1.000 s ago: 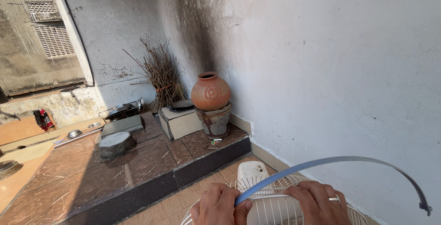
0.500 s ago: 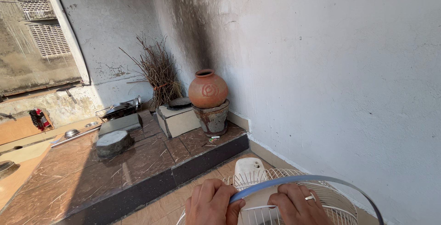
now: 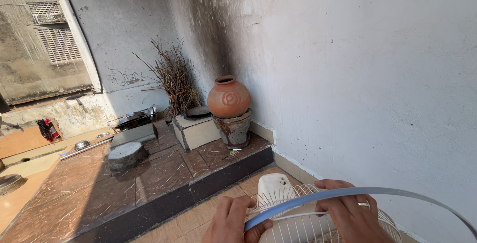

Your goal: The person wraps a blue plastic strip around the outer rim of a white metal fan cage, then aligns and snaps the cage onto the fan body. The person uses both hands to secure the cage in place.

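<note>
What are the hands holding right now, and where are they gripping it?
Both grip a curved blue band over a white wire fan grille: left hand pinches its near end, right hand holds farther along.

Both hands (left (image 3: 233, 221), right (image 3: 350, 212)) hold a blue band (image 3: 348, 194) over a fan grille (image 3: 298, 223).

**Fan guard at six o'clock, raised platform beyond**

The wire fan guard (image 3: 303, 218) sits at six o'clock, the left hand (image 3: 233, 223) at its seven o'clock edge, the right hand (image 3: 348, 213) at five. A curved band (image 3: 348, 194) runs across both hands, over the guard. At eleven o'clock lies the raised platform (image 3: 99, 188). On it, at twelve, a clay pot (image 3: 228, 99) stands on a bucket (image 3: 232, 130), against the wall (image 3: 348, 74). Left of the bucket sits a block (image 3: 196, 131); behind that, a bundle of twigs (image 3: 174, 79).
</note>
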